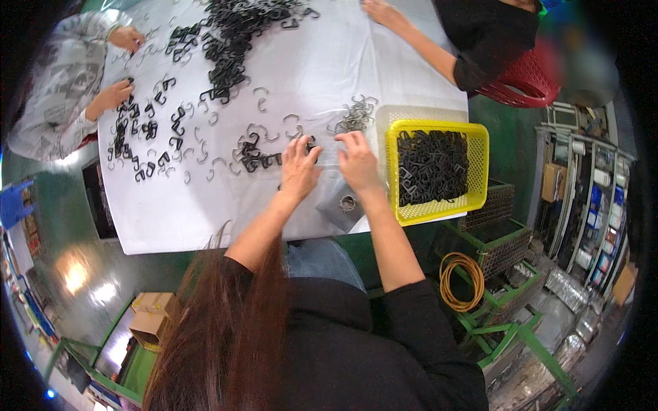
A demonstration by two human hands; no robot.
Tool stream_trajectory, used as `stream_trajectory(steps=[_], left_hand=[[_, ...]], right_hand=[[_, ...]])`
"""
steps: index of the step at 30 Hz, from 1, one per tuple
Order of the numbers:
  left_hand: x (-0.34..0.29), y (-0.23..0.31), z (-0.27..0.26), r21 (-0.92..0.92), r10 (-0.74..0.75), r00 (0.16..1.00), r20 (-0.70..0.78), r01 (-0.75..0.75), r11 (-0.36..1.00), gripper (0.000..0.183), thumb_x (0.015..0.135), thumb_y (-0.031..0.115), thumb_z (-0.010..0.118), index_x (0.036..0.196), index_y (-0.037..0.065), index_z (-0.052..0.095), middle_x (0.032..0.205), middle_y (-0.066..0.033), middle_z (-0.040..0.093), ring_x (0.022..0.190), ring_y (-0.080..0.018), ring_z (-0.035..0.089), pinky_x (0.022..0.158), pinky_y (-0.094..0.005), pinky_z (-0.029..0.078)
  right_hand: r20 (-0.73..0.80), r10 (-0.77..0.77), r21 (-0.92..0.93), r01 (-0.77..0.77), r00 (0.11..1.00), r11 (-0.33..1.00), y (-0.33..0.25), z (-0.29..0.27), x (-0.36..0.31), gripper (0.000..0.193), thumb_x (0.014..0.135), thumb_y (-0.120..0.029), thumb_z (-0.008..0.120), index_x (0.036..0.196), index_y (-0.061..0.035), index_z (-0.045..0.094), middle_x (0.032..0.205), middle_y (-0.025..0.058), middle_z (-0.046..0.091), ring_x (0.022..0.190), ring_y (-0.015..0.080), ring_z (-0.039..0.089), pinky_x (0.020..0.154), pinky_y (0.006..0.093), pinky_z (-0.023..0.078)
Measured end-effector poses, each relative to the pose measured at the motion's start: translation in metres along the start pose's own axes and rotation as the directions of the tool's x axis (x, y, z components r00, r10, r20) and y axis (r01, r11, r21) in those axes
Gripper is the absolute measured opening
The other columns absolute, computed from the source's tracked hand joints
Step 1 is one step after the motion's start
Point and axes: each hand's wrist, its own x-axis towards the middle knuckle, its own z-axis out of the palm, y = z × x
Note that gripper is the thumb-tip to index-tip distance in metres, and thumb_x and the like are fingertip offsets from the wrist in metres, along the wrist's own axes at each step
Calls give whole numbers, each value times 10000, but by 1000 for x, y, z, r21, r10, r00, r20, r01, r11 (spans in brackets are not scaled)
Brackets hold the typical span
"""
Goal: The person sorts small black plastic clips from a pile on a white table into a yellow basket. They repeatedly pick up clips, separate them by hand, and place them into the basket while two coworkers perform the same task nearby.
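My left hand point(299, 170) is over the white-covered table point(205, 226), its fingers bent around a black hook-shaped clip point(312, 142) at the fingertips. Beside it on the left lies a small cluster of black clips point(255, 159) mixed with thin metal C-shaped rings point(291, 127). My right hand point(359, 164) is a short way to the right, fingers curled in toward the thumb; whatever they pinch is too small to make out. Just beyond that hand sits a pile of metal rings point(356, 115).
A yellow basket point(482, 164) full of black clips point(432, 168) stands at right. A large heap of clips point(229, 48) lies farther back. Co-workers' hands point(110, 96) are at the left and a co-worker's arm point(418, 38) at far right. A grey sheet point(336, 212) lies near the front edge.
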Motion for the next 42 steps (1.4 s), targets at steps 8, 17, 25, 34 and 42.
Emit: stream_trajectory(steps=[8, 17, 25, 34, 42], left_hand=[[0, -132, -71, -116, -286, 956, -67, 278, 954, 146, 863, 126, 529, 975, 61, 596, 833, -109, 645, 764, -287, 614, 677, -344, 470], [-26, -174, -126, -666, -566, 583, 583, 742, 76, 210, 881, 216, 532, 1007, 73, 618, 961, -18, 633, 875, -156, 585, 716, -308, 453], [-3, -158, -88, 63, -573, 794, -204, 595, 801, 446, 726, 339, 703, 1069, 80, 585, 1050, -145, 583, 1025, -307, 534, 878, -415, 429], [21, -169, -79, -127, -567, 822, 57, 569, 812, 421, 668, 268, 758, 989, 85, 556, 951, -120, 592, 886, -265, 574, 755, -369, 465], [10, -151, -69, 61, -226, 955, -193, 242, 968, 312, 707, 205, 727, 950, 76, 579, 1012, -129, 587, 915, -292, 576, 799, -388, 460]], right_hand=[[104, 222, -54, -217, 970, 975, -18, 79, 28, 355, 719, -185, 722, 1033, -128, 565, 1043, 90, 535, 981, 295, 558, 763, 413, 475], [305, 285, -462, -121, 909, 878, -64, 95, 45, 403, 683, -226, 758, 1010, -105, 555, 1067, 94, 532, 1018, 277, 544, 816, 433, 440], [310, 184, -335, -74, 933, 939, -35, 102, 24, 389, 669, -181, 753, 988, -101, 545, 1035, 83, 558, 976, 290, 566, 793, 404, 463], [615, 185, 671, -631, 767, 388, -16, 73, 14, 231, 774, -188, 711, 934, -88, 578, 794, 17, 609, 727, 141, 593, 639, 283, 477], [534, 270, 242, -451, 801, 859, -54, 100, 57, 304, 704, -329, 772, 797, -100, 595, 695, 13, 594, 700, 149, 586, 611, 297, 450]])
